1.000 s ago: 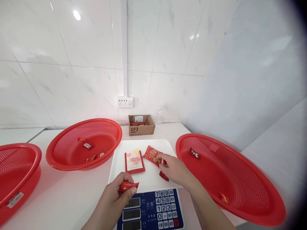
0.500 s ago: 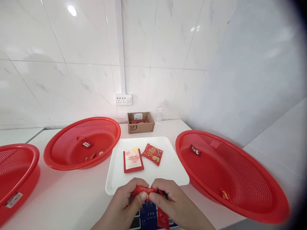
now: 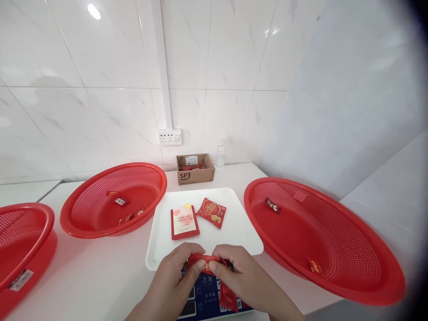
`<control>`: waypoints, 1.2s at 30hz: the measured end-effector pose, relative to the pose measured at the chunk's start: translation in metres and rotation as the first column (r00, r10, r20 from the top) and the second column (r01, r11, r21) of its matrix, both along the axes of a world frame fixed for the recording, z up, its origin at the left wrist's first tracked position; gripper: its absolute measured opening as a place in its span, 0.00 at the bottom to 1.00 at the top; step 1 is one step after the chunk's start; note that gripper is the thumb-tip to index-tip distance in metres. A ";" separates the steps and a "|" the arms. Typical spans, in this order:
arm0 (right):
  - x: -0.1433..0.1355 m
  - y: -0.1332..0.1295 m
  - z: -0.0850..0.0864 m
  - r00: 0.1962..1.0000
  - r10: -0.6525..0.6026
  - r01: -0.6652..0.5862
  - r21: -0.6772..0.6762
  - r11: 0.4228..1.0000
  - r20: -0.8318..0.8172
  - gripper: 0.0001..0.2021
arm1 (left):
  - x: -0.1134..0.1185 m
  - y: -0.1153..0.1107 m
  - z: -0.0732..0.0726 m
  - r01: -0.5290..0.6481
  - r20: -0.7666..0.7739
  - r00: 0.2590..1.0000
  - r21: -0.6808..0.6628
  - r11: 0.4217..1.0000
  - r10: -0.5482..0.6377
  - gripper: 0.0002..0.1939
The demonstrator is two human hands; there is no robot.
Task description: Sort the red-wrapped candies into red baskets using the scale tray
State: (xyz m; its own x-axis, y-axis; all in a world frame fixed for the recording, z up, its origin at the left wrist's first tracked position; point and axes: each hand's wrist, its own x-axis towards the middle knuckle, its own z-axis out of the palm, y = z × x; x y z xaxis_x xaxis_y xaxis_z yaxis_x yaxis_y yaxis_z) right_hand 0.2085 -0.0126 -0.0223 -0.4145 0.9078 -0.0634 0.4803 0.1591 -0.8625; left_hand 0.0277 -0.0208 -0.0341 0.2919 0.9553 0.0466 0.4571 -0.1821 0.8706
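My left hand and my right hand are both closed, pinching a small red packet between thumbs and fingers. From under my right hand hangs another red wrapper piece; whether it joins the packet I cannot tell. Below the hands lies the dark blue panel of a scale, partly covered by them. Just beyond, on a white tray, lie a red-edged card with a yellow clip and a flat red biscuit packet.
Red perforated baskets stand on both sides: one at right with a few small packets, one at left with several, and another at the far left. Behind the tray are a cardboard box and a clear plastic bottle, near a tiled wall.
The view has shifted slightly. My hands stay on the red packet, with the thumbs a little farther apart and more of its printed front showing. The tray's items have not moved.
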 end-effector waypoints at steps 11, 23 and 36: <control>0.017 0.027 0.015 0.950 -0.262 0.242 0.132 0.961 0.168 0.13 | -0.005 0.034 0.000 0.278 -0.603 0.798 0.339 0.899 -0.020 0.17; 0.050 0.005 -0.001 0.952 -0.306 0.304 0.043 0.952 0.030 0.14 | 0.016 0.091 0.002 0.467 -0.738 0.607 0.030 0.884 -0.295 0.46; 0.040 0.005 -0.013 0.882 -0.379 0.418 0.090 0.904 -0.281 0.12 | 0.021 0.070 0.017 0.455 -0.505 0.784 0.072 0.888 -0.360 0.37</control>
